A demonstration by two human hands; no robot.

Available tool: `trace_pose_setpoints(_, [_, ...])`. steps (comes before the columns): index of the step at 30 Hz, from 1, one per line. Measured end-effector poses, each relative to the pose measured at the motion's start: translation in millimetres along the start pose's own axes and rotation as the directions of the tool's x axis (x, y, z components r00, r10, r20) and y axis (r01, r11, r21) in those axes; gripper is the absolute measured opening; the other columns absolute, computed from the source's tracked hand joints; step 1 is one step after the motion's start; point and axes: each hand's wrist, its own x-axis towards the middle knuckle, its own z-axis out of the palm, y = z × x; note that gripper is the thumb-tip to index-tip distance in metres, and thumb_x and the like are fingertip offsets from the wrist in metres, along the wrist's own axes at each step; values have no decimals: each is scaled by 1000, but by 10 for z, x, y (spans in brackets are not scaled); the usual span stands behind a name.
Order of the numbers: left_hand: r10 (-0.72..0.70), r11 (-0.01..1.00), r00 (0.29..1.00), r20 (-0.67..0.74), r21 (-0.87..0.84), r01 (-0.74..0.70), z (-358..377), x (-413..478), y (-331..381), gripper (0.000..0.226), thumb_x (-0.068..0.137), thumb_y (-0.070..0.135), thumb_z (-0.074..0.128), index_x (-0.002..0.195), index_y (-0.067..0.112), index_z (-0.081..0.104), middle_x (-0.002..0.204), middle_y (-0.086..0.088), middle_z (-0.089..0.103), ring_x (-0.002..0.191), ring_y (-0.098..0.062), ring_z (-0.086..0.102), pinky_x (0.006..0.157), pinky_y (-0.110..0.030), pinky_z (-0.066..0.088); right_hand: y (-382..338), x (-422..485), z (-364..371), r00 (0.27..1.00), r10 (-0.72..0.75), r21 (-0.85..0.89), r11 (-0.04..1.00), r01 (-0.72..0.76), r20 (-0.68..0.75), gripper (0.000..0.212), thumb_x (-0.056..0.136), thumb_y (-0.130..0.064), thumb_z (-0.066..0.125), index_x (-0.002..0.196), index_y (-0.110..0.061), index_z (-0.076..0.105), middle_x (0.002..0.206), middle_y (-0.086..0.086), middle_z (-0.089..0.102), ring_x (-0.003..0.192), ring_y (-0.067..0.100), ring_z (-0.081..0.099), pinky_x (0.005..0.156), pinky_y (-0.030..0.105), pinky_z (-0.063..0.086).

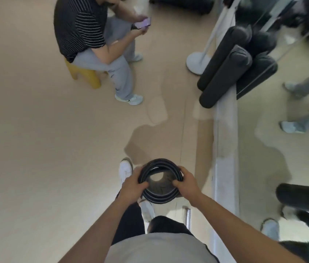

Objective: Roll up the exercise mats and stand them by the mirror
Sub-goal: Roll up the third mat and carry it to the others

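Smooth beige vinyl floor (pixel 36 149), bounded on the right by a wall mirror (pixel 292 149) with a pale sill strip along its foot. Loosely coiled black rubber exercise mat (pixel 160 196), seen end-on at near centre, gripped at its upper rim by the left hand (pixel 133 186) and right hand (pixel 187 183). Two rolled black mats (pixel 224 71) lean at the mirror, far right, beside a white round-based stand (pixel 197 61); a seated person (pixel 93 44) on a yellow plastic stool (pixel 87 75) occupies far centre.

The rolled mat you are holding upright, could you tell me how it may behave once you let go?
The rolled mat is coiled loosely with a hollow core, so it will probably spring open. Gripped only at its rim by the left hand and right hand, it seems light, and might tip.
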Motion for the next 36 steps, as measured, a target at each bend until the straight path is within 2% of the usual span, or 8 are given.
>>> trace_pose_setpoints(5, [84, 994, 984, 159, 56, -94, -133, 708, 700, 52, 89, 14, 66, 133, 39, 56, 101, 4, 72, 79, -2, 64, 63, -14, 46, -386, 298, -432, 990, 84, 142, 988, -68, -111, 46, 89, 3, 58, 118, -34, 58, 106, 12, 69, 89, 34, 73, 64, 54, 64])
trace_pose_setpoints(10, [97, 982, 932, 349, 117, -146, -372, 1533, 1354, 46, 80, 21, 69, 124, 34, 61, 93, -8, 74, 71, -21, 67, 74, -52, 59, -806, 646, -724, 953, 212, 310, 941, -139, -218, 49, 89, 5, 56, 125, -27, 60, 104, 15, 71, 85, 36, 75, 63, 50, 65])
trace_pose_setpoints(15, [100, 964, 891, 443, 177, -196, -430, 2215, 2095, 55, 71, 33, 67, 125, 32, 60, 88, -1, 74, 64, -19, 64, 69, -43, 55, -1169, 1000, -1045, 897, 297, 456, 881, -125, -328, 48, 87, 7, 56, 123, -25, 65, 99, 16, 73, 85, 36, 74, 58, 46, 64])
trace_pose_setpoints(18, [106, 955, 894, 436, 204, -213, -367, 2553, 2531, 55, 77, 34, 74, 128, 27, 56, 106, 3, 75, 79, -20, 70, 77, -44, 59, -1321, 1256, -1287, 856, 350, 558, 825, -90, -380, 49, 88, 8, 56, 124, -25, 64, 102, 14, 72, 86, 34, 74, 55, 40, 63])
trace_pose_setpoints(26, [129, 901, 904, 409, 333, -279, 95, 3766, 3739, 49, 71, 56, 74, 113, 35, 60, 108, 16, 73, 101, -19, 72, 88, -47, 58, -1522, 2402, -2161, 777, 466, 730, 683, -13, -422, 48, 85, 9, 56, 114, -27, 68, 96, 13, 74, 80, 35, 75, 62, 56, 64])
trace_pose_setpoints(29, [124, 900, 901, 415, 334, -278, 356, 4162, 4218, 33, 83, 40, 79, 110, 37, 60, 104, 25, 68, 96, -16, 71, 84, -42, 57, -1531, 2870, -2525, 753, 527, 796, 605, -7, -394, 49, 85, 9, 57, 115, -28, 69, 97, 12, 74, 80, 35, 75, 60, 55, 64])
trace_pose_setpoints(32, [100, 916, 885, 454, 306, -261, 623, 4618, 4558, 37, 88, 16, 80, 120, 21, 63, 101, 25, 66, 93, 9, 65, 82, -19, 51, -1559, 3300, -2893, 708, 602, 853, 521, 3, -370, 48, 87, 9, 57, 112, -30, 67, 99, 13, 74, 83, 35, 75, 60, 50, 65])
trace_pose_setpoints(36, [41, 919, 876, 481, 325, -221, 925, 5267, 4871, 35, 88, 17, 81, 117, 22, 62, 104, 14, 69, 99, -1, 67, 88, -22, 53, -1573, 3835, -3228, 649, 696, 932, 359, 56, -307, 50, 89, 12, 57, 119, -28, 63, 102, 11, 71, 83, 31, 74, 56, 40, 63])
